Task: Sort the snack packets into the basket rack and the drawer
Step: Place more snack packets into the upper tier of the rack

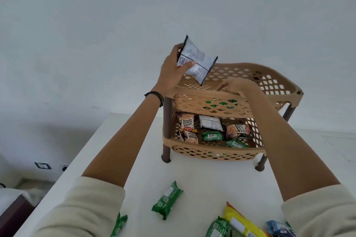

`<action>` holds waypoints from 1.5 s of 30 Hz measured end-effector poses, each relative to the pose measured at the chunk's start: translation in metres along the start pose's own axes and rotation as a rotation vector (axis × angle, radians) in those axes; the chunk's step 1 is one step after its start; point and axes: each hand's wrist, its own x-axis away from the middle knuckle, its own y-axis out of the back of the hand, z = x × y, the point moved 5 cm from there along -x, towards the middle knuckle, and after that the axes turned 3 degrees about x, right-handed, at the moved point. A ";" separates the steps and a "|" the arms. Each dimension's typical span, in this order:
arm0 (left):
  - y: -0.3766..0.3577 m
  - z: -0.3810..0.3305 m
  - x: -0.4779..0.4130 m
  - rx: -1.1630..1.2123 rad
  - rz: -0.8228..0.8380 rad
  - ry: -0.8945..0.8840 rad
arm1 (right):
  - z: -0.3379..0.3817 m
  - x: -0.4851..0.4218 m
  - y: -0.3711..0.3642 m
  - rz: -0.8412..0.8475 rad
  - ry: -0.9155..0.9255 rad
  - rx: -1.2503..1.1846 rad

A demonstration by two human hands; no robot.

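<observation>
Two tiers make up the tan basket rack point(277, 84), which stands on dark legs on the white counter point(192, 175). I see the left hand point(172, 74) raised above the near-left corner of the upper tier, clamped on a white salted peanuts packet point(198, 61), thumb across its face and fingers behind; the packet is tilted, its lower corner hanging just over the tier rim. The right hand point(234, 86) rests on the front rim of the upper tier, fingers bent down into the basket; I cannot tell whether it grips anything, as the fingertips are hidden by the rim. Green packets point(221, 103) show through the lattice of the upper tier. The lower tier holds several peanut packets point(185, 122) along the left and rear, one more peanut packet point(238, 131) at the right, and green wafer packets point(212, 136) toward the front. On the counter near me lies one green packet point(167, 199), apart from the rack. Further green packets point(119, 225) sit at the bottom left edge, and a yellow packet point(240, 221) with a blue packet point(279, 229) beside it lies at the bottom right. A black band point(157, 96) circles the left wrist; both cream sleeves point(84, 208) are pushed up the forearms.
</observation>
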 end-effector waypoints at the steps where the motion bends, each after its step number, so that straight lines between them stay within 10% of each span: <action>1: -0.005 0.005 -0.004 -0.124 0.023 -0.013 | 0.000 -0.001 0.001 -0.022 -0.001 -0.020; 19: -0.041 0.026 -0.027 -1.290 0.266 -0.004 | -0.002 0.003 0.008 -0.218 -0.010 -0.173; 45: -0.049 0.033 -0.026 -0.774 0.493 0.051 | -0.003 0.003 0.010 -0.299 0.015 -0.228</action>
